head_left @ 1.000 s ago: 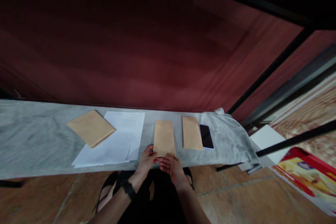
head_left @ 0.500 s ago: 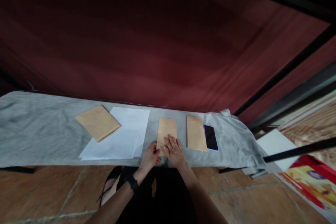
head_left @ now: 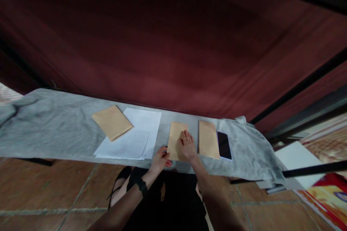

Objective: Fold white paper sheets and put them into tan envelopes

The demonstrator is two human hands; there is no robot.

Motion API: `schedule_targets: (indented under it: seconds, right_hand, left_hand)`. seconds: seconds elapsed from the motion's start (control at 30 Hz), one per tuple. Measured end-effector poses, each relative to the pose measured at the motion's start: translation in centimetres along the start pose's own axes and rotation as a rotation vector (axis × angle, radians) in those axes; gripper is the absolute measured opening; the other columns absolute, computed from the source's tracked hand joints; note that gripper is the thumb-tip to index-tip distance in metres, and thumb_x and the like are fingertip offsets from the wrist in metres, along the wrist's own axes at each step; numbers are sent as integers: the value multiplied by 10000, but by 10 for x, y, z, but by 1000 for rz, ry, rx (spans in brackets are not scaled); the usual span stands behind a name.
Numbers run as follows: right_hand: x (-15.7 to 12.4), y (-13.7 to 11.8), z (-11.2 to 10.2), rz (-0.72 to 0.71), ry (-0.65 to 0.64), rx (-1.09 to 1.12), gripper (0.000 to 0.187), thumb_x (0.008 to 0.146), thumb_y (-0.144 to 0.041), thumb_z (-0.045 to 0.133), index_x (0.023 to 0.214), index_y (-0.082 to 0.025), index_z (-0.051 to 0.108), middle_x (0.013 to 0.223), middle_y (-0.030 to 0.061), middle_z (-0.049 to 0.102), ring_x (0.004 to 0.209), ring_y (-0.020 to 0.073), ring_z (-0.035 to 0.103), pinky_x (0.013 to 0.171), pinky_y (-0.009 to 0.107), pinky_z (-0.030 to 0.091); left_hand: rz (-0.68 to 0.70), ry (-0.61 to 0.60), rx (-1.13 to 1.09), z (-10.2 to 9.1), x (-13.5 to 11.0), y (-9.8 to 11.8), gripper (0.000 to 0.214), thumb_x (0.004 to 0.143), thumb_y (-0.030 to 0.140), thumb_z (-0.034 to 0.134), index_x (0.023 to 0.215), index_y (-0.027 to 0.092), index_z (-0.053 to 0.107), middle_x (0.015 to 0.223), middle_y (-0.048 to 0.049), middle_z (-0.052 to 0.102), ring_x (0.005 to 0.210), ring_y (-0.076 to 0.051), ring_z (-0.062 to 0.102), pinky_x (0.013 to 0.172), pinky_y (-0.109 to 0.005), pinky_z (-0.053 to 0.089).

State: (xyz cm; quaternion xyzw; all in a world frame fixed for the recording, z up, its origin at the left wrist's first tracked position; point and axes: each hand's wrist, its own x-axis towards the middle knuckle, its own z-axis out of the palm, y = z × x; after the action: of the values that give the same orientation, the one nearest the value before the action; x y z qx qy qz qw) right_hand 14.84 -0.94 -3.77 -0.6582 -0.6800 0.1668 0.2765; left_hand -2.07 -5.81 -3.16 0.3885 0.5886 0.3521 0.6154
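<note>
A tan envelope point(head_left: 175, 135) lies lengthwise on the grey cloth point(head_left: 54, 130) in front of me. My right hand point(head_left: 186, 147) lies flat on it, fingers stretched out and spread over its middle. My left hand point(head_left: 161, 158) pinches the envelope's near left corner at the cloth's front edge. A second tan envelope point(head_left: 208, 139) lies just to the right, with a black phone point(head_left: 224, 145) beside it.
A stack of tan envelopes point(head_left: 112, 122) rests on white sheets of paper point(head_left: 135, 139) at the left. A dark red wall rises behind the table. White paper point(head_left: 295, 158) and a red printed board point(head_left: 329, 196) lie on the tiled floor at the right.
My right hand slid from the envelope's near edge up onto its middle and flattened out. My left hand stayed at the near left corner. The view shifted left.
</note>
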Motion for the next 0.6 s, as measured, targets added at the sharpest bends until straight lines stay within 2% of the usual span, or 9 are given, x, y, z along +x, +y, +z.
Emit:
schedule_targets:
  seconds: [0.03,0.07,0.17,0.27,0.33,0.4,0.47,0.5,0.6]
  right_hand:
    - [-13,2,-2,-23,33,106,496,943,-294,441,1403,-128,524,1518,161,470,1414,255,399,1179,459,268]
    - [-29,4,-5,0,130,207,476,942,-313,441,1377,-147,541,1489,148,498,1392,251,418,1162,454,304]
    - [-82,9,-11,183,347,436,361,919,-434,515,1185,-227,644,1211,104,652,1211,265,543,1092,443,380]
    - [-118,9,-17,390,274,766,328,837,-518,651,1001,-237,690,1024,58,700,1005,245,632,939,360,481]
    - [-124,8,-22,568,280,1014,372,760,-554,730,954,-241,671,936,25,707,866,216,661,790,326,530]
    - [-121,6,-29,689,333,1245,421,689,-556,795,934,-247,646,878,4,709,813,200,682,744,316,553]
    - [-114,4,-38,728,322,1406,443,642,-526,845,909,-239,639,835,6,718,820,205,709,779,337,574]
    - [-112,3,-42,725,269,1445,440,634,-510,861,889,-226,643,823,18,726,826,213,720,792,350,581]
    - [-105,0,-51,699,127,1443,419,633,-486,878,807,-185,644,807,66,744,791,233,739,747,356,595]
  left_hand:
    - [12,-3,-29,-2,-3,0,342,780,422,670,988,206,506,616,52,610,459,-132,618,472,-233,500]
    - [26,-5,-55,-3,-6,0,376,761,451,679,989,204,511,627,44,618,474,-134,624,481,-235,502]
    - [86,-5,-147,-2,-15,1,468,712,521,703,1009,200,536,660,28,638,512,-133,633,492,-228,488]
    - [139,-17,-230,11,-22,3,501,685,532,727,1013,197,550,663,31,636,506,-126,623,478,-222,473]
    - [157,-27,-244,23,-23,6,490,681,520,732,997,198,541,639,43,625,481,-123,611,465,-223,469]
    - [179,-38,-249,34,-23,10,460,698,497,720,992,200,529,622,50,623,469,-123,604,462,-224,469]
    - [192,-64,-248,45,-22,15,428,719,470,702,998,199,524,626,47,636,469,-125,605,466,-227,474]
    - [193,-81,-241,50,-21,18,412,726,455,697,998,199,525,637,42,646,475,-127,610,470,-229,478]
    - [181,-142,-204,65,-20,25,387,732,411,696,1011,193,539,681,16,679,524,-147,649,503,-244,507]
